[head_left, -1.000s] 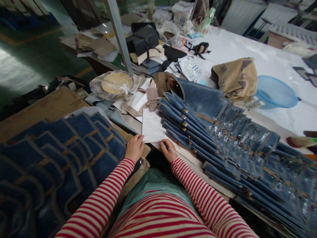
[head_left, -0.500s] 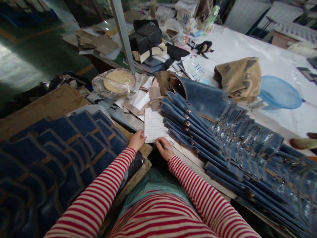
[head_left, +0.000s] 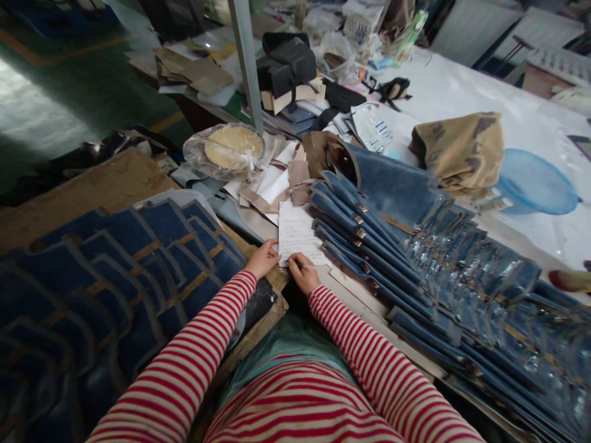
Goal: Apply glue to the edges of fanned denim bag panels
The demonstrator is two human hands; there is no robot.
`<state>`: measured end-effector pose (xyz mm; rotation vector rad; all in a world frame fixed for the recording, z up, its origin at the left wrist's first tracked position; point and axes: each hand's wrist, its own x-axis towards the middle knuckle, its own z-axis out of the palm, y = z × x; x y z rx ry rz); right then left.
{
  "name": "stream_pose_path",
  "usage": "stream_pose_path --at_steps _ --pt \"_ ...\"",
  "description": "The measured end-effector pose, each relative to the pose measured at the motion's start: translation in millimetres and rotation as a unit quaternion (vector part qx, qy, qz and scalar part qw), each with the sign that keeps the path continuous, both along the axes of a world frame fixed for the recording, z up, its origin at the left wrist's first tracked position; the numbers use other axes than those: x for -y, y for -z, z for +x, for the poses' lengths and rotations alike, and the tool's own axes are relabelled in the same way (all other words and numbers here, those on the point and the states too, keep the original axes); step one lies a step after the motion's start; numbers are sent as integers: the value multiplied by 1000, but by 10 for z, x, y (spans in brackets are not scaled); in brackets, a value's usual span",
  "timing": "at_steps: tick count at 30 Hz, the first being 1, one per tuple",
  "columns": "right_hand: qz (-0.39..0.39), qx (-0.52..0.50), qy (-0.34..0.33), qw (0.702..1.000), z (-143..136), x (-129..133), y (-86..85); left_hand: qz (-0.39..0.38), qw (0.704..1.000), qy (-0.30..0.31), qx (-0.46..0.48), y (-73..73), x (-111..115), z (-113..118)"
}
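A white sheet of paper covered with handwritten lines lies in front of me. My left hand is closed at its lower left edge, thumb and fingers pinching the border. Close beside it, my right hand grips a pen, its fingertips low on the sheet near the bottom left corner. The pen's tip is hidden by the fingers. Right of the paper are stacked blue pieces with brown straps, several in clear wrapping. Blue panels with grey edging overlap in rows at my left.
Behind the paper sit brown and white scraps and a plastic-wrapped round yellowish item. A grey metal post rises beyond. Farther right are a tan patterned cloth, a blue translucent basin and a white table.
My right hand has shifted left across the bottom of the paper, closer to my left hand, and the pen shows more plainly. The whole view has slid slightly, moving the surroundings rightward.
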<state>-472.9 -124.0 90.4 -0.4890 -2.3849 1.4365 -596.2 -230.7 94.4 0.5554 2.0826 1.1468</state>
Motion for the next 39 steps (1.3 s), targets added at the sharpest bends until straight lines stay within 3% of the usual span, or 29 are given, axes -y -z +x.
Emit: stream_pose_path --at_steps 15,39 --pt "58 21 -3 998 -77 56 -47 25 999 -16 29 62 4 10" --pt "39 38 14 998 -92 69 -72 19 1000 -10 20 112 2 4"
